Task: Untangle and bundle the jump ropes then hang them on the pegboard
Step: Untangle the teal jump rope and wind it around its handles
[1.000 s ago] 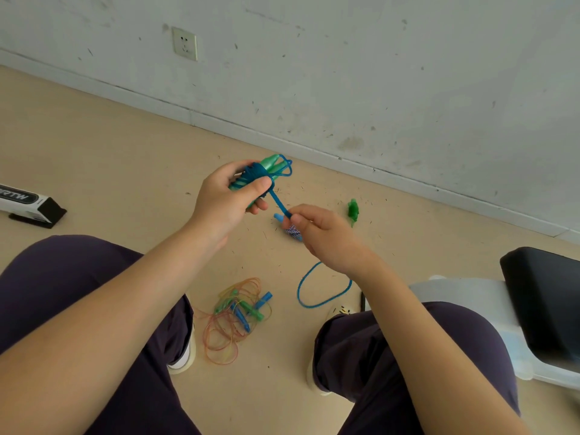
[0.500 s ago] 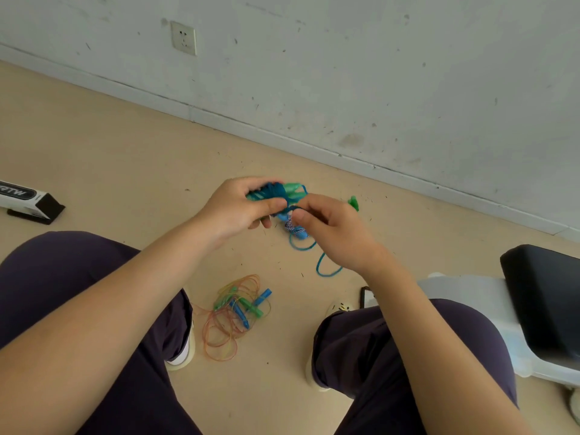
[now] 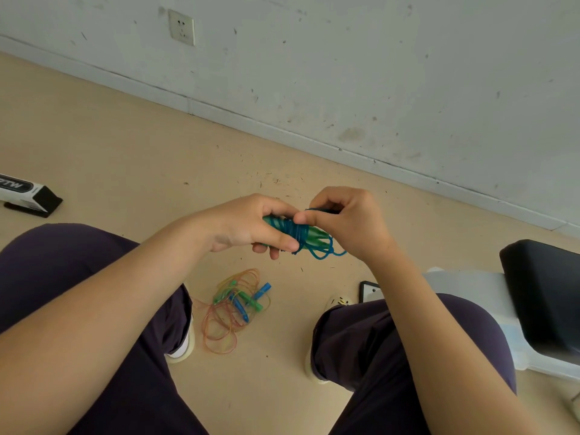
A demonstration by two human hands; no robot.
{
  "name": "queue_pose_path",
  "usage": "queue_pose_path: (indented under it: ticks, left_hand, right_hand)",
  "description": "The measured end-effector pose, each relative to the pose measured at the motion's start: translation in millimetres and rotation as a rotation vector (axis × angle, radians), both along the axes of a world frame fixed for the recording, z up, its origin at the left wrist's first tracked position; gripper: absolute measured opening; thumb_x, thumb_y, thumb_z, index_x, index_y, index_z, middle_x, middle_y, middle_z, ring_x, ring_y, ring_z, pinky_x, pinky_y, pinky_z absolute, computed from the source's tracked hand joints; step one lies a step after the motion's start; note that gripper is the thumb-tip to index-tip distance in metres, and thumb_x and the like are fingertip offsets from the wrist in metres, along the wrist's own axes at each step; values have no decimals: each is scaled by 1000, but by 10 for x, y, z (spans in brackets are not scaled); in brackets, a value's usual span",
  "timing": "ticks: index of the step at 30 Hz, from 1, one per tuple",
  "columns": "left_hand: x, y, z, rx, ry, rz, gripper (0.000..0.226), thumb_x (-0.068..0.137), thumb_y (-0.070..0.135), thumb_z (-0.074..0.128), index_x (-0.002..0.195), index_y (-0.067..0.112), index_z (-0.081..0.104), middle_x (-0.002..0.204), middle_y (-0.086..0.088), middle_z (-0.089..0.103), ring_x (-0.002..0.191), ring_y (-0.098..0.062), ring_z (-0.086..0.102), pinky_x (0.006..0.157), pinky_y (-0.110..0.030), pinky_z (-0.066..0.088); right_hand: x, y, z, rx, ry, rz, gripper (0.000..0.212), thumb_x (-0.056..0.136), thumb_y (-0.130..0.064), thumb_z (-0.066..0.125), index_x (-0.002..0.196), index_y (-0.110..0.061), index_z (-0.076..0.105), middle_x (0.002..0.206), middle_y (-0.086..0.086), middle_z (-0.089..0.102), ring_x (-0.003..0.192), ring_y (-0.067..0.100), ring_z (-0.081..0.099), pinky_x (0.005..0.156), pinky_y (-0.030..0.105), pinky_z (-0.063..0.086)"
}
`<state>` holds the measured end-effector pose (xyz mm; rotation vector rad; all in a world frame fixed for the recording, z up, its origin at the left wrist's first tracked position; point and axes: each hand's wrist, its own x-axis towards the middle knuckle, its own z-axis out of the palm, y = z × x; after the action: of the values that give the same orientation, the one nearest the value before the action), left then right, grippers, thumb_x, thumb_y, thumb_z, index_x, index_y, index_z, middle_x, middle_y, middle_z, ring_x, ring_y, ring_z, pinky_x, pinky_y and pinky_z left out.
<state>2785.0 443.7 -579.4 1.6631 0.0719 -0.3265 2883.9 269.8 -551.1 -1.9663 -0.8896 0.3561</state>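
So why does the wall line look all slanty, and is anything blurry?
Head view: the wide-angle lens and tilted head slant the baseboard; lighting is soft and even, with no glare and only faint shadows on the floor. The hands, left and right, and the blue rope are slightly soft; the tangled ropes look clearer.

From my feed I'm looking at a pale wall point(image 3: 361, 67) that's pretty scuffed — marks all over it, one white wall socket point(image 3: 181, 27) up high. A light baseboard point(image 3: 282, 133) runs along the bottom. The floor point(image 3: 125, 146) is plain beige with little dark specks. Far right there's a black chair seat point(image 3: 543, 296) on a whitish frame — lighting's soft and even.
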Motion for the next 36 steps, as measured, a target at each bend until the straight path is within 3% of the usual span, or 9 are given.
queue_pose_path:
  ticks: [5,12,15,19,22,25,29,33,36]
  left_hand:
    - [-13,-10,22,12,-7,62,22,82,23,81,103,25,75,80,-3,74,62,-17,61,48,-19,39]
    - [-22,0,26,-17,-64,155,62,78,30,82,129,53,55,89,-6,74,58,-20,63,47,-20,42]
    - [-13,-2,25,-49,-143,195,39,82,25,80,117,40,69,83,-2,74,60,-20,64,48,-21,42]
    - [2,18,8,-71,-178,216,42,81,12,82,115,34,70,98,-4,71,68,-19,67,55,-22,47]
    - [6,57,10,-170,-212,287,42,85,2,75,116,28,67,99,-2,70,70,-19,67,63,-26,53]
    - [30,140,40,-388,-236,427,41,79,3,75,113,23,64,90,-2,73,68,-21,68,65,-27,57]
    - [67,212,49,-473,-258,687,33,84,3,73,111,20,64,86,-6,75,62,-22,68,61,-27,57]
    - [72,148,-2,-373,-239,772,32,85,5,76,111,20,64,85,-6,76,61,-23,69,58,-26,55]
    - [74,138,-8,-341,-247,745,33,84,6,77,111,22,64,85,-5,76,62,-24,69,59,-26,55]
  right_hand:
    - [32,17,-61,1,86,7,48,70,-26,88,71,-20,41,59,-5,39,55,10,33,50,25,32]
    - [46,-5,-97,-62,261,95,40,77,-54,71,85,-15,67,69,-6,60,62,8,49,59,22,39]
    - [33,-22,-96,-37,377,151,43,86,-53,65,102,-13,63,64,-10,59,55,8,46,52,19,39]
    - [54,-41,-115,-87,418,151,64,69,-51,77,117,-17,50,64,-15,58,56,7,47,53,20,41]
    - [69,-50,-161,-117,412,151,52,76,-33,83,116,-22,52,74,-6,60,60,7,47,56,22,41]
    - [31,-34,-180,-157,335,170,8,96,-20,63,100,-15,61,60,-5,53,51,4,44,52,16,38]
    - [-58,10,-168,-201,312,177,32,105,-29,44,89,-11,65,53,-4,43,48,10,37,51,16,38]
    - [-58,38,-129,-246,325,223,30,104,-21,46,91,-7,69,67,3,54,57,11,52,64,22,47]
    - [-65,50,-126,-236,316,166,26,104,-16,45,106,-7,69,67,-1,51,54,2,45,59,16,40]
